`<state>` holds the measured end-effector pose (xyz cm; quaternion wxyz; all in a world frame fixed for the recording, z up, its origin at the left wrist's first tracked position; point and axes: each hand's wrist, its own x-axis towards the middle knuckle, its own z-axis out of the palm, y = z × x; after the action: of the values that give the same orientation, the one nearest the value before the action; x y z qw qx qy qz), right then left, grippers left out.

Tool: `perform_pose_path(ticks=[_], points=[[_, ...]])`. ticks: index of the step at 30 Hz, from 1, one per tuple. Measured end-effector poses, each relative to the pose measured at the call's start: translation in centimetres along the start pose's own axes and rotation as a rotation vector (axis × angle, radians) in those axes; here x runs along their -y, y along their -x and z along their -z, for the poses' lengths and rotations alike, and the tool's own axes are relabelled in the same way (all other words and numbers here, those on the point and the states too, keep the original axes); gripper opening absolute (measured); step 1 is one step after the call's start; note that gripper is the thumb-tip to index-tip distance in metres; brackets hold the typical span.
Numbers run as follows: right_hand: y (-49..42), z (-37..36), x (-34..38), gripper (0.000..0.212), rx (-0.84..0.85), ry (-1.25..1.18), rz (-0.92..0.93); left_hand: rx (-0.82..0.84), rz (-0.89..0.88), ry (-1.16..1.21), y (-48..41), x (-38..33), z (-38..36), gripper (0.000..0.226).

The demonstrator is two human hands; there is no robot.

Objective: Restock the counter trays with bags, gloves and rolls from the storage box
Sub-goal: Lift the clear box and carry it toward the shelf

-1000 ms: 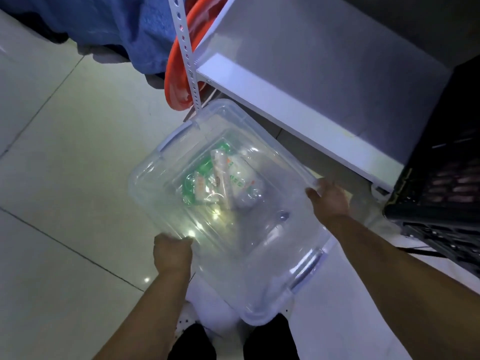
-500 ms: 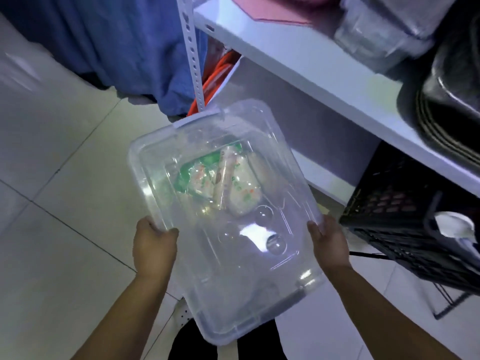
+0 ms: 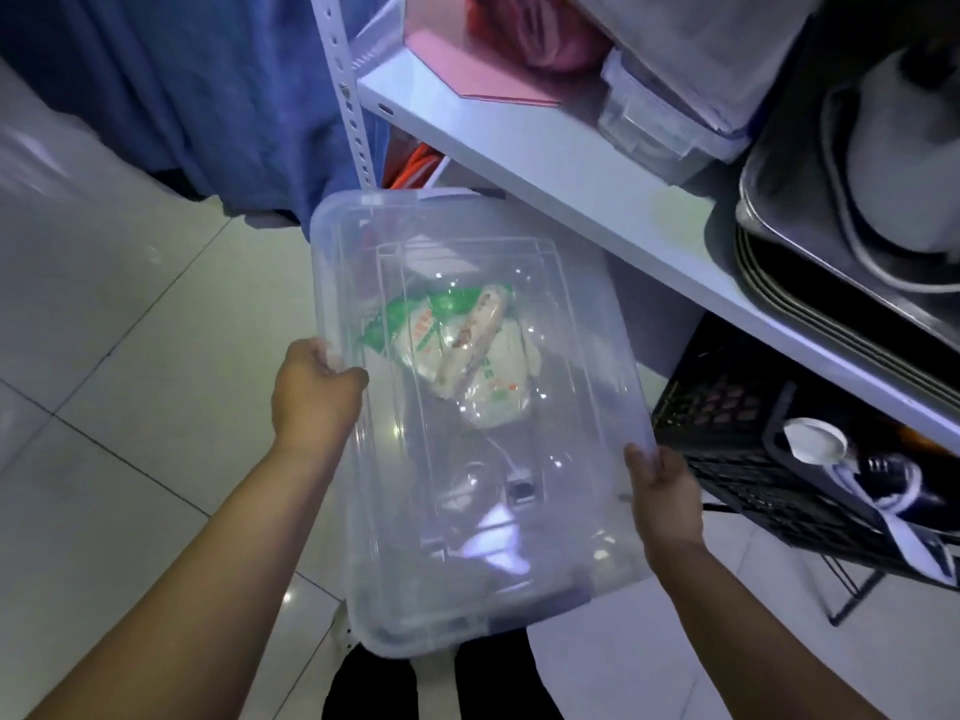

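Holding item 1: a clear lidded storage box (image 3: pixel 582 356), carried in the air above a pale tiled floor (image 3: pixel 104 330), its far end close to the front edge of a white shelf (image 3: pixel 545 163).

Left hand (image 3: pixel 317 392): closed on the box's left long rim near the middle, thumb over the lid edge, fingers curled under.

Right hand (image 3: pixel 665 501): closed on the box's right long rim toward the near corner, fingers wrapped under the edge, thumb on top.

Contents, seen through the lid: a cluster of packets (image 3: pixel 462 350) in green and white wrapping, lying in the far half of the box; the exact count cannot be told. A small dark object (image 3: pixel 519 493) shows nearer the box's near end, too blurred to identify.

Surroundings:
- Perforated white upright (image 3: pixel 350 106) at the shelf's left corner.
- Blue cloth (image 3: pixel 218 90) hanging left of the upright.
- Orange item (image 3: pixel 415 166) below the shelf, partly hidden.
- Pink sheet (image 3: pixel 467 70) and a clear container (image 3: pixel 660 132) on the shelf top.
- Stacked metal trays (image 3: pixel 810 252) at the shelf's right end.
- Black crate (image 3: pixel 753 459) under the shelf, right of the box.
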<state>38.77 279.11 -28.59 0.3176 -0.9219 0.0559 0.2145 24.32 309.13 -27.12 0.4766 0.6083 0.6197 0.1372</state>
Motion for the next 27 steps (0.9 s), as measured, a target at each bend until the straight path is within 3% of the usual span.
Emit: perform_pose_path(ticks=[5, 9, 14, 20, 27], points=[[-0.6, 0.6, 2.2, 0.034, -0.062, -0.062, -0.073, 0.157, -0.045, -0.059, -1.4, -2.4, -1.8, 0.025], [-1.5, -0.2, 3.2, 0.038, -0.095, -0.066, -0.122, 0.31, -0.029, -0.076, -1.8, -1.8, -2.8, 0.039], [-2.2, -0.7, 3.7, 0.036, -0.123, -0.054, -0.099, 0.281, 0.007, -0.05, 0.5, 0.9, -1.1, 0.04], [-2.7, -0.7, 4.2, 0.037, -0.127, -0.039, -0.083, 0.326, 0.244, 0.034, 5.2, 3.4, 1.3, 0.036], [-2.4, -0.4, 4.6, 0.042, -0.197, -0.116, -0.222, 0.296, 0.09, -0.02, 3.0, -0.5, 0.3, 0.013]])
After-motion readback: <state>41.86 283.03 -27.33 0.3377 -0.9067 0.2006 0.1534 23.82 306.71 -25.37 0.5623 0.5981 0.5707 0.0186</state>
